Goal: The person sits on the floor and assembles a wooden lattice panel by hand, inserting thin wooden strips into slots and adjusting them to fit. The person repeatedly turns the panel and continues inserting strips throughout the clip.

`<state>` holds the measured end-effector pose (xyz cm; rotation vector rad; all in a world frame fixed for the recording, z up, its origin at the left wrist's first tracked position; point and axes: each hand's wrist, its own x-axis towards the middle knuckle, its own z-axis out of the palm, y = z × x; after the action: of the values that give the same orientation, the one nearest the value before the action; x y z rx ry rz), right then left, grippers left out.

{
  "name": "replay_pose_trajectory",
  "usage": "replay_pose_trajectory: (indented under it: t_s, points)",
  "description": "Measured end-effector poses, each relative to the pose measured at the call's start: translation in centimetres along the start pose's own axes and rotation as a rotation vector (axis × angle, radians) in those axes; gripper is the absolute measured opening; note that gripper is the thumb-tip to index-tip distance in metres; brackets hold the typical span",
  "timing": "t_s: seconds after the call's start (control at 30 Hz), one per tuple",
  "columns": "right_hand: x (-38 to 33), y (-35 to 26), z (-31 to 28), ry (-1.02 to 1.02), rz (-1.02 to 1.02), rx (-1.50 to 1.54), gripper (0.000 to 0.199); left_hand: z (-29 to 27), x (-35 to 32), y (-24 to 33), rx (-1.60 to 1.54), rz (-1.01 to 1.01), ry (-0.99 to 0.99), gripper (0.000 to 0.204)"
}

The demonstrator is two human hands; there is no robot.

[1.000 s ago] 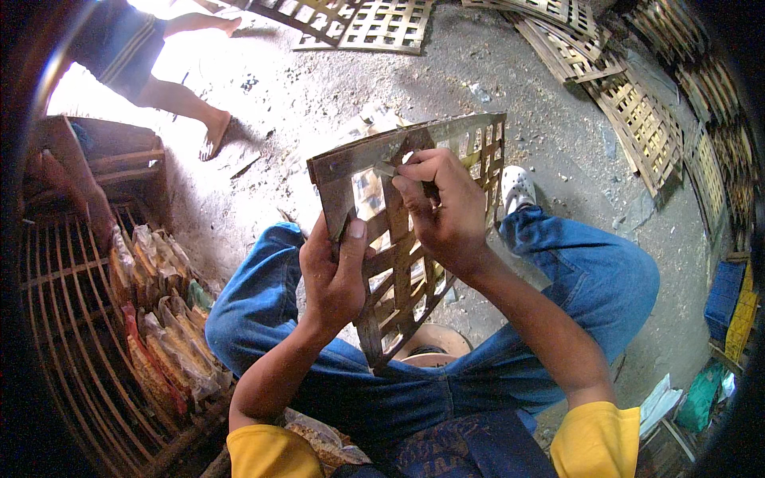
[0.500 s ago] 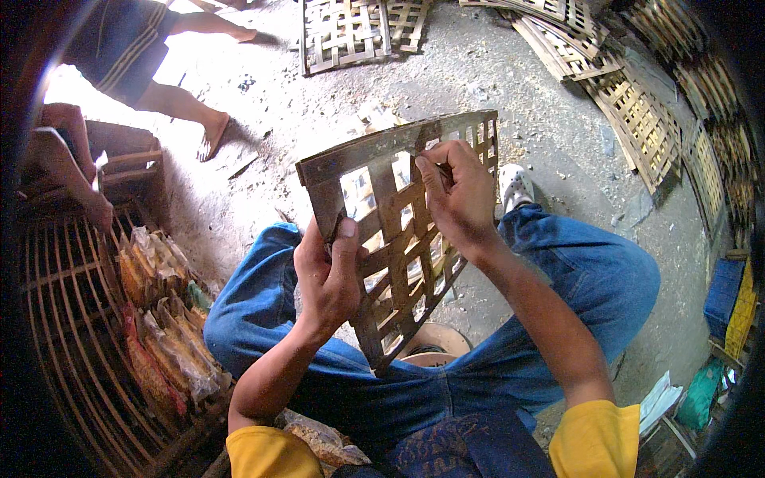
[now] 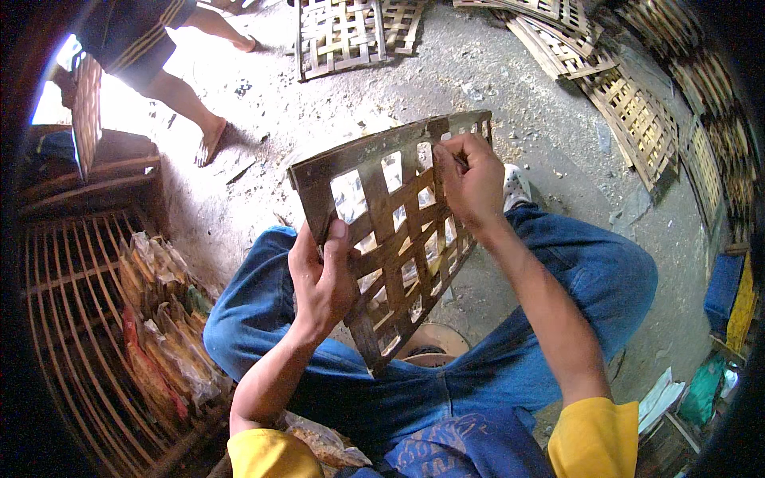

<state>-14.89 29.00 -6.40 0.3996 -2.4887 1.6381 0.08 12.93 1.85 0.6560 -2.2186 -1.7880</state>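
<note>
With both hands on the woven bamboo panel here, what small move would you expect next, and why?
Probably the right hand presses or pulls the strip it pinches near the top edge of the woven bamboo panel. The left hand already braces the panel's left side over the lap, and the right fingertips sit on the lattice there.

A woven slat panel is held tilted above the person's knees, between both hands. The left hand grips its near left edge; the right hand pinches its far right part. Below the grip lies a round rim on the ground between the legs. Left of the grip stands a slatted rack with packets on it. Beyond the grip, more woven panels lie on the ground, and another person's leg stands far left.
</note>
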Motion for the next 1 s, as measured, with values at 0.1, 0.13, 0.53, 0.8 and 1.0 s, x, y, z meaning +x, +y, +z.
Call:
replay_pose_trajectory:
  t_s: [0.1,0.13,0.53,0.8,1.0]
  points:
    - [0.4,0.7,-0.9,0.031,0.079,-0.001,0.016,0.3,-0.2,0.1,-0.052,0.001,0.026,0.020]
    - [0.6,0.6,-1.3,0.033,0.112,-0.001,0.017,0.2,-0.1,0.0,-0.043,-0.006,0.023,0.020]
    - [0.8,1.7,-1.5,0.020,-0.023,-0.051,0.020,0.0,0.5,-0.4,-0.037,0.047,0.021,0.024]
    - [2.4,3.9,-2.8,0.117,0.288,0.376,0.013,0.1,0.6,-0.4,-0.096,0.038,0.014,0.023]
    - [3.9,3.7,-5.4,0.339,0.342,0.446,0.041,-0.3,0.8,-0.6,-0.078,-0.025,0.039,0.022]
